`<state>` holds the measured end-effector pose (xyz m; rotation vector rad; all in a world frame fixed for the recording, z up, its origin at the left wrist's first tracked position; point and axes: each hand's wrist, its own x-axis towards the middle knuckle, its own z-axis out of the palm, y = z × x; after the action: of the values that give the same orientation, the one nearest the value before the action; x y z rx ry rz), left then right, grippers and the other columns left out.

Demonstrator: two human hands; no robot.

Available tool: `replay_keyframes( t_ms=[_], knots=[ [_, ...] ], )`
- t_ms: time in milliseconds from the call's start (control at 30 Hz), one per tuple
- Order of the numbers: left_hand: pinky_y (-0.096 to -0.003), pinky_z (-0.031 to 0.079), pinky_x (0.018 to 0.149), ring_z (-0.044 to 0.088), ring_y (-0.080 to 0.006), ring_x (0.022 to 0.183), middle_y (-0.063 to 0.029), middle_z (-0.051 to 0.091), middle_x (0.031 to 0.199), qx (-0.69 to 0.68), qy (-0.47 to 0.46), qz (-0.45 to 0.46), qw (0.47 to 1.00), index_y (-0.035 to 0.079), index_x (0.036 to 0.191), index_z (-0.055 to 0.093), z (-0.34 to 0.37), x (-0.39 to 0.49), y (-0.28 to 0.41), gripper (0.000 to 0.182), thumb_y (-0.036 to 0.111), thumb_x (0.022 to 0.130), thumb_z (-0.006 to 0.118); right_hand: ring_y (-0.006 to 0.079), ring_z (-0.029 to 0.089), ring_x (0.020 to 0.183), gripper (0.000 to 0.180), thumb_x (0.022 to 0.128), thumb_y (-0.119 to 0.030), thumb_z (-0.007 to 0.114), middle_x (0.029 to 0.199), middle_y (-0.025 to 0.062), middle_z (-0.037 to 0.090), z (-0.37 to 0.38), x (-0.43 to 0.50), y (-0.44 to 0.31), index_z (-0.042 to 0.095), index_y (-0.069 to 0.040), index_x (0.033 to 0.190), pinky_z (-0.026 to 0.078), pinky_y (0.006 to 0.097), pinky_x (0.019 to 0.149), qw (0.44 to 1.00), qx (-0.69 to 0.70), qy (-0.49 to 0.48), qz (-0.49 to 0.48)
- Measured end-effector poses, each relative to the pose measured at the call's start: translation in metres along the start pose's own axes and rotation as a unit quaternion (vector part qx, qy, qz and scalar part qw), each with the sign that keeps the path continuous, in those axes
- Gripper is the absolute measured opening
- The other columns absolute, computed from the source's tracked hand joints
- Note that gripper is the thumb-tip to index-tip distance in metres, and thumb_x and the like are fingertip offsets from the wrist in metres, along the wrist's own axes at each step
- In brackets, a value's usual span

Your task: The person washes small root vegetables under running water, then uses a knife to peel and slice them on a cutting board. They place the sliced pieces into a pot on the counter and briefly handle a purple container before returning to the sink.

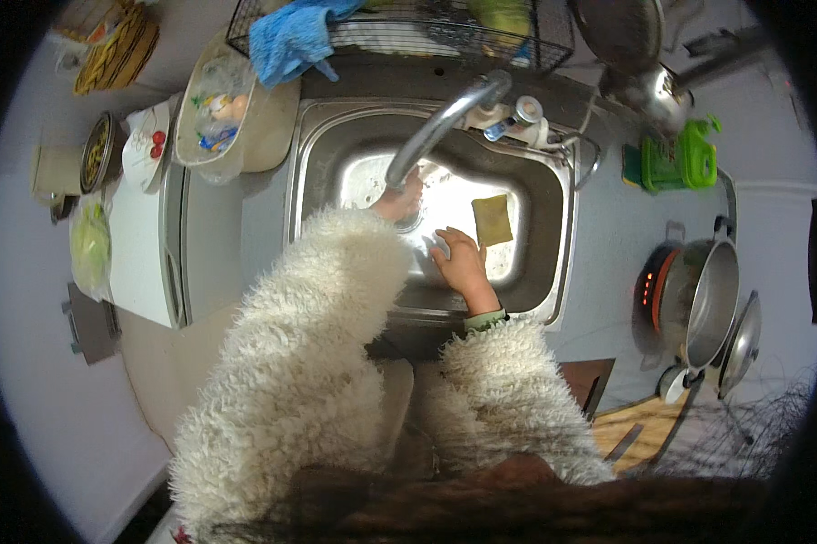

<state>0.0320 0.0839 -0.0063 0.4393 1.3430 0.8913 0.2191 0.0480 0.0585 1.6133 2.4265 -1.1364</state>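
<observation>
My left hand point(402, 198) is inside the stainless steel sink point(541, 272), directly beneath the spout of the chrome faucet point(435, 132). The spout and a fluffy white sleeve partly hide it, so its grip does not show. Lower and to the right, my right hand point(461, 262) is held over the sink with its fingers spread and nothing in them. A yellowish scouring pad or sponge point(492, 220) lies on the sink floor just beyond the right fingertips. Whether water is running cannot be made out.
Behind the sink, a blue cloth point(293, 37) hangs on a black wire rack point(408, 27). A plastic bin point(211, 115) stands at left, near a bowl with red fruit point(144, 149). At right are a green bottle point(680, 156), a steel pot point(711, 306) and a lid point(741, 347).
</observation>
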Motion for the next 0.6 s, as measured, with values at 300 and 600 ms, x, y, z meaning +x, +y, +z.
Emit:
replay_keyframes(
  t_ms=[300, 600],
  knots=[
    [-0.0180, 0.032, 0.043, 0.035, -0.0051, 0.052, 0.0043, 0.039, 0.063, -0.153, -0.164, 0.002, 0.975, 0.014, 0.084, 0.049, -0.010, -0.001, 0.000, 0.017, 0.029, 0.088, 0.056, 0.0319, 0.054, 0.102, 0.028, 0.085, -0.020, 0.055, 0.110, 0.0191, 0.056, 0.025, -0.041, 0.019, 0.059, 0.000, 0.105, 0.041, 0.0360, 0.089, 0.984, 0.152, 0.092, -0.024],
    [-0.0223, 0.023, 0.039, 0.027, -0.0062, 0.046, 0.0054, 0.033, 0.059, -0.077, -0.024, -0.009, 0.997, 0.015, 0.085, 0.043, -0.011, 0.012, -0.007, 0.022, 0.035, 0.093, 0.041, 0.0333, 0.055, 0.096, 0.032, 0.082, -0.024, 0.055, 0.104, 0.0181, 0.059, 0.022, -0.071, 0.003, 0.058, -0.004, 0.107, 0.043, 0.0376, 0.085, 0.989, 0.098, 0.097, -0.050]
  ],
)
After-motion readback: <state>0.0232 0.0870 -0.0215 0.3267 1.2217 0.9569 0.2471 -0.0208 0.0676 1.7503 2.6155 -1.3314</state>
